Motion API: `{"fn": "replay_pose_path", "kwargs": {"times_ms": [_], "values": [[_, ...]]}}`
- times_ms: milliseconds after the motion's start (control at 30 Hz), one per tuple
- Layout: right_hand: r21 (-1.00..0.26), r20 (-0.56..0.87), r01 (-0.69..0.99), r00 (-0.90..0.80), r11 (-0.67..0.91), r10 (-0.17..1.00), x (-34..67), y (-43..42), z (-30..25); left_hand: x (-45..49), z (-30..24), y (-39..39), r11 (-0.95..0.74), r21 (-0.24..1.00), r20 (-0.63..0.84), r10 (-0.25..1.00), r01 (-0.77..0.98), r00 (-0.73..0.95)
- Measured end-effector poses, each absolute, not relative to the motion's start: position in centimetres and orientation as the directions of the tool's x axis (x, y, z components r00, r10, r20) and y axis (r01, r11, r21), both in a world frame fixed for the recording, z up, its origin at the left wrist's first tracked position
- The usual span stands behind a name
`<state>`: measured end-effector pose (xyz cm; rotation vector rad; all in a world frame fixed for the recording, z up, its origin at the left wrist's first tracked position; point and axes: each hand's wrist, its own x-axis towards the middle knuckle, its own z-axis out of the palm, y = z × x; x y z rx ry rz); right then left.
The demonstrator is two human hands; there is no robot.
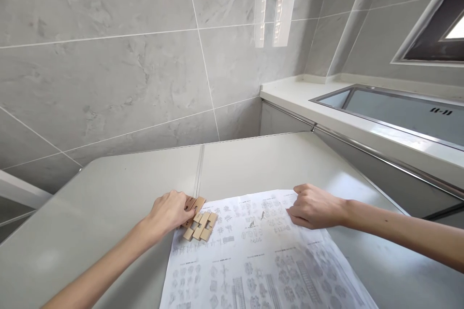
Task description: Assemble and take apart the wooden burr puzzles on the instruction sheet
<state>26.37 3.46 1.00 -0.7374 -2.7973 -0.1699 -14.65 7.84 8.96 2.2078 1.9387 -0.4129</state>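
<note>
The fingers (188,203) of the left hand (168,212) are bent down over a small group of wooden pieces (201,224), and the fingertips touch the upper pieces. I cannot tell if they pinch one piece or only lie on top, because the hand hides that side. The pieces are light brown, short notched bars that lie side by side. They lie on the upper left corner of a printed sheet (261,260), and some reach over its edge onto the table (108,193).

The fingers (296,212) of the right hand (313,205) are folded in toward the palm and close together, with nothing visible between them. The knuckles rest on the upper right part of the sheet and appear to keep it flat.

In my judgement, the work in hand is sorting or holding the pieces beside the drawings on the sheet, and nothing is joined yet. Lifting a single bar would call for a narrow pinch on its two long sides, since the neighbours touch it, and for steady pressure on the paper so that it does not slide.

The left wrist is almost straight, and the forearm comes from the lower left, low above the table. The right forearm comes from the right edge, also low, with the back of the hand turned up. A sink (398,111) is set in the counter, well apart on the right.
</note>
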Motion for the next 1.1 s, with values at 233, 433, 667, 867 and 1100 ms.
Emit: {"fn": "replay_pose_path", "kwargs": {"times_ms": [233, 433, 667, 867, 1100], "values": [[0.097, 0.192, 0.492, -0.862, 0.865, 0.469, 25.2, 6.4, 2.8, -14.9, 8.5, 9.7, -0.135, -0.071, -0.373, 0.923, 0.988, 0.099], [0.132, 0.153, 0.483, -0.873, 0.865, 0.464, 25.2, 8.8, 4.0, -15.3, 8.1, 10.6, -0.138, -0.078, -0.383, 0.918, 0.987, 0.098], [0.178, 0.114, 0.493, -0.87, 0.851, 0.48, 25.1, 10.6, 5.9, -15.3, 8.1, 11.0, -0.171, -0.059, -0.392, 0.91, 0.984, 0.135], [0.188, 0.092, 0.491, -0.871, 0.851, 0.482, 24.2, 10.8, 6.7, -15.2, 7.9, 11.6, -0.18, -0.052, -0.398, 0.906, 0.982, 0.145], [0.184, 0.077, 0.489, -0.872, 0.852, 0.484, 23.8, 10.8, 6.6, -15.3, 7.9, 12.1, -0.182, -0.043, -0.399, 0.904, 0.982, 0.15]]}}
